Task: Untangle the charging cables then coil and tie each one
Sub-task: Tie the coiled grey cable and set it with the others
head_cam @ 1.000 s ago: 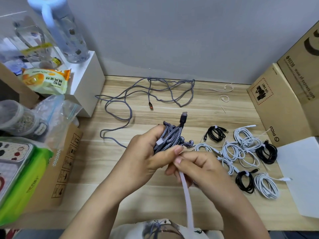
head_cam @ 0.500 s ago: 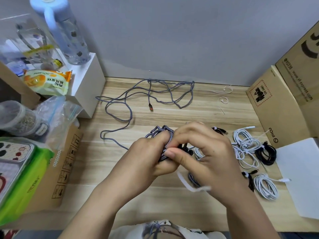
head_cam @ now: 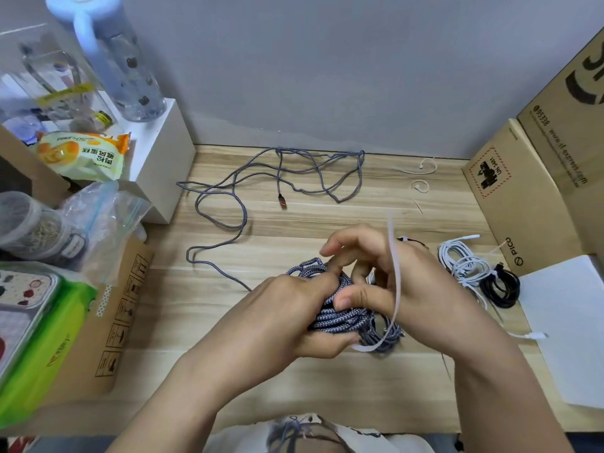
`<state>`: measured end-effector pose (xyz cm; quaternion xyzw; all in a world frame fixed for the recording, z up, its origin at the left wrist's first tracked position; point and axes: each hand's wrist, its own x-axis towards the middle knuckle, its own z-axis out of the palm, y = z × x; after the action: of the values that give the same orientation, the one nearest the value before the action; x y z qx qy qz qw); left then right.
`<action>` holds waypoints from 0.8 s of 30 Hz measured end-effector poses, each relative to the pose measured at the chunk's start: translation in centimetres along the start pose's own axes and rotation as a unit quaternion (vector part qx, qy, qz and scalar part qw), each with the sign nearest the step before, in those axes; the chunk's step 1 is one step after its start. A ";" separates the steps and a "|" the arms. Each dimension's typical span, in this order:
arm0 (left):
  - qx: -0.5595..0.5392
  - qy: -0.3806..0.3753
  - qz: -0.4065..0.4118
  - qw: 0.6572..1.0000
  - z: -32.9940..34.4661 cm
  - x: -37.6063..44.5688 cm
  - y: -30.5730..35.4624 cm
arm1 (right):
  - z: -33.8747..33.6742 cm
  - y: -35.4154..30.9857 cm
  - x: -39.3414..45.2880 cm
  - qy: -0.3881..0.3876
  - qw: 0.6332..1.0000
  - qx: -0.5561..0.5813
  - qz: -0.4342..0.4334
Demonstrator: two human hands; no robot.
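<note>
Since half a second ago the right hand (head_cam: 389, 282) has lifted off the bundle and rolled outward, and the tie (head_cam: 394, 279), which then trailed low and flat on the near side of the grip, now stands up in a tall arc across that hand's back, its free end pointing away from the person. The left hand (head_cam: 294, 312) has barely shifted: it holds the coil (head_cam: 340, 317) of braided cable clamped between curled fingers and thumb, the loops bunched just right of the knuckles. The right hand's thumb and fingers are bent around the far edge of the coil, but whether they pinch the tie itself I cannot tell; the strip's lower end shows under the bundle, just below the left thumb. The risk from here, as I judge it, is that the tie is loose at both ends: if the right hand reaches for the standing end without the lower end pinned, the strip could slide out from under the coil. A slackened left grip would let the springy braided loops fan open, and the wrap would have to start over. A tie cinched off-centre could also leave the outer loops free. Right of the grip lie white and black coils (head_cam: 474, 269), already tied. Beyond the hands a second braided cable (head_cam: 277, 178) sprawls uncoiled across the table (head_cam: 359, 217), with spare ties (head_cam: 421, 174) further right.
</note>
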<state>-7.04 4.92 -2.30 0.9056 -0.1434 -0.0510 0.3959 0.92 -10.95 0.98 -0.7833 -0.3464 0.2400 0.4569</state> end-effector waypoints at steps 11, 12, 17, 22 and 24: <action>-0.121 0.046 -0.048 0.990 -0.3 0.0 1.0 | 1.1 1.5 -0.9 0.125 0.982 0.095 -0.106; -0.123 0.048 -0.054 0.990 -0.4 0.0 1.0 | 1.0 1.5 -0.9 0.123 0.982 0.095 -0.104; -0.122 0.027 -0.070 0.990 -0.5 0.1 1.0 | 1.0 1.6 -1.0 0.129 0.983 0.096 -0.092; -0.113 -0.006 -0.073 0.991 -0.2 0.2 1.0 | 0.8 1.3 -0.9 0.121 0.989 0.067 -0.061; -0.124 0.001 -0.064 0.990 -0.1 0.2 0.8 | 0.9 1.2 -0.9 0.110 0.989 0.024 -0.097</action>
<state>-6.95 4.41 -1.64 0.8567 -0.0777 -0.0929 0.5014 0.10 -11.54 -0.50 -0.7566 -0.3629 0.1152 0.5316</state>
